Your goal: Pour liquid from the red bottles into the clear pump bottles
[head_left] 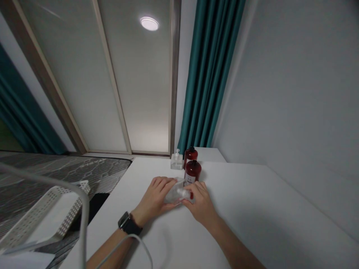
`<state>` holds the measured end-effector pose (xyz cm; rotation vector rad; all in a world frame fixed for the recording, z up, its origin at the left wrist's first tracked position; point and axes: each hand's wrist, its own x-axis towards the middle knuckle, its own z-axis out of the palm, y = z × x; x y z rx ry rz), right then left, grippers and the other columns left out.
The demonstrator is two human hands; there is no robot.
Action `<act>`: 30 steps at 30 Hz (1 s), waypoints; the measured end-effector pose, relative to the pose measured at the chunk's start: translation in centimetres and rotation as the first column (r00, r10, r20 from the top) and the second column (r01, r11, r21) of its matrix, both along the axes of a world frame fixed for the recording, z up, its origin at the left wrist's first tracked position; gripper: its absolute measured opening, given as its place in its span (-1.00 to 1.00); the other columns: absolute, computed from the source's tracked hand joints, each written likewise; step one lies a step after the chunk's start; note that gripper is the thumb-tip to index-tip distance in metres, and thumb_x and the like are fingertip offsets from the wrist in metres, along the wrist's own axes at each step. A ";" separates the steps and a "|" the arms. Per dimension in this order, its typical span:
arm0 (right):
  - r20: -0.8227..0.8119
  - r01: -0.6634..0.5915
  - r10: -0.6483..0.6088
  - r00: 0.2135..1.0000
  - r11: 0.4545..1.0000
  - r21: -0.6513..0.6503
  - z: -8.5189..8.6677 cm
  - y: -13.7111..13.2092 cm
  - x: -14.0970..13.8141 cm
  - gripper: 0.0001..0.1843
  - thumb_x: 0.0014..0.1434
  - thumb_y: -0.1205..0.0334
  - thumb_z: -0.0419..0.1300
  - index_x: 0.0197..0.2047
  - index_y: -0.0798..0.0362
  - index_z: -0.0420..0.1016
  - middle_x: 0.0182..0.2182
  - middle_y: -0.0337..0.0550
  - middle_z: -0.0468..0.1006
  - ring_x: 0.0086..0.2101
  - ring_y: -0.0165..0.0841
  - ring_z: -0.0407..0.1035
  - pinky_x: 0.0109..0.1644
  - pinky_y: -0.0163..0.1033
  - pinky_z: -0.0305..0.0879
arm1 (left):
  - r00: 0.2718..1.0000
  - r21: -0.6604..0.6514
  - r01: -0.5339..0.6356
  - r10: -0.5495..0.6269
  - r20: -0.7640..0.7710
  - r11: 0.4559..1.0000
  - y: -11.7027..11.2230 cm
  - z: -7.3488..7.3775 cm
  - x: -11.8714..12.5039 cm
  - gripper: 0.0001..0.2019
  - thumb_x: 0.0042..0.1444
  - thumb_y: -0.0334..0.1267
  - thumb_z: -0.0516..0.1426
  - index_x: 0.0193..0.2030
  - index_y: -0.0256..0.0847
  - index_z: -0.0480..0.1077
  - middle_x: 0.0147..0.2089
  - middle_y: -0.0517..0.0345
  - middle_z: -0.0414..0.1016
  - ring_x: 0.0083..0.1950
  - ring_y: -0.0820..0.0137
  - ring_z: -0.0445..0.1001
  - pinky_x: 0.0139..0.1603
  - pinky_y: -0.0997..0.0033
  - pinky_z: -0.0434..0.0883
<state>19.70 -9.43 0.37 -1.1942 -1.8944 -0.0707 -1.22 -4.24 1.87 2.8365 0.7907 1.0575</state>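
Above the white table, both hands are closed on a clear bottle (175,192) with a whitish part near its right end. My left hand (157,194), with a dark watch on the wrist, wraps round its left side. The fingers of my right hand (200,201) pinch at the right end; their tips partly cover the whitish part. Just behind my hands stands a dark red bottle (193,170) with a pale label, its lower part hidden. Farther back are another dark red bottle (191,153) and an upright clear square bottle (176,162) with a white pump.
The white table (238,194) runs to the wall on the right. To its left, a white perforated basket (50,215) stands near a patterned rug (109,170). A pale cable (84,224) curves through the left foreground. Teal curtains (210,74) and sliding doors (148,93) stand behind.
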 end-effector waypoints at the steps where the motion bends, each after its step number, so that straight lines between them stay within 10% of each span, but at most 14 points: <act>1: -0.001 0.005 -0.005 1.000 1.000 -0.015 -0.1 0.0 -0.1 -0.84 0.21 0.14 0.29 -0.23 -0.03 0.40 -0.44 -0.19 0.45 -0.36 -0.20 0.34 -0.19 -0.08 0.25 | 1.000 -0.009 0.001 -0.001 -0.004 1.000 0.0 0.1 0.0 -0.40 0.17 -0.02 0.26 0.29 -0.12 0.25 0.08 -0.06 0.51 0.04 0.10 0.43 0.09 0.08 0.31; 14: 0.099 -0.136 0.150 0.984 0.981 -0.138 1.5 -1.1 -0.2 -0.62 0.09 0.49 0.17 -0.03 0.00 0.37 -0.14 -0.06 0.44 -0.11 -0.15 0.33 0.01 -0.01 0.30 | 0.998 -0.095 0.035 -0.040 -0.050 0.995 0.2 0.0 -0.1 -0.34 0.09 -0.03 0.31 0.27 -0.15 0.25 0.03 -0.05 0.50 0.03 0.10 0.42 0.06 0.09 0.31; 30: -0.137 -0.103 0.090 0.986 0.990 -0.091 1.2 -0.3 1.4 -0.38 0.19 0.30 0.25 0.28 -0.04 0.18 0.09 0.01 0.34 0.11 -0.15 0.30 0.22 0.01 0.31 | 0.995 -0.288 0.037 -0.007 0.103 0.957 -0.2 -0.6 0.1 -0.38 0.00 -0.14 0.35 0.17 -0.16 0.24 0.03 -0.03 0.44 0.03 0.12 0.40 0.06 0.10 0.38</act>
